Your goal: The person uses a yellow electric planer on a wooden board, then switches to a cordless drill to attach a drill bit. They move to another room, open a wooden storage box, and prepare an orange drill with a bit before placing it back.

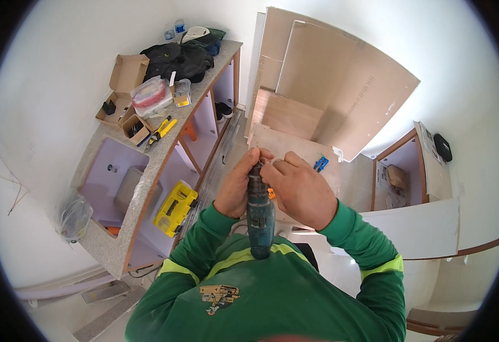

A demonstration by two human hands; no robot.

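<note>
A teal and black power drill (pixel 261 222) stands against my chest, its chuck (pixel 257 181) pointing away from me. My left hand (pixel 237 187) is closed about the left side of the chuck, thumb and fingers near its tip. From the right, my right hand (pixel 303 189) is closed at the same tip with curled fingers pinched together. Whatever small piece lies between those fingertips is hidden. Beyond my hands is a light wooden board (pixel 283 139), with a blue tool (pixel 320 163) on it to the right of my right hand. A small orange object (pixel 272 194) shows just behind the drill.
At left, a granite counter (pixel 172 128) with a rectangular cutout carries yellow-handled pliers (pixel 161 132), cardboard boxes (pixel 129 74) and dark clothing (pixel 178 61). A yellow toolbox (pixel 175 208) sits below. Large brown panels (pixel 340 85) lean on the far wall. An open cabinet (pixel 400 165) stands right.
</note>
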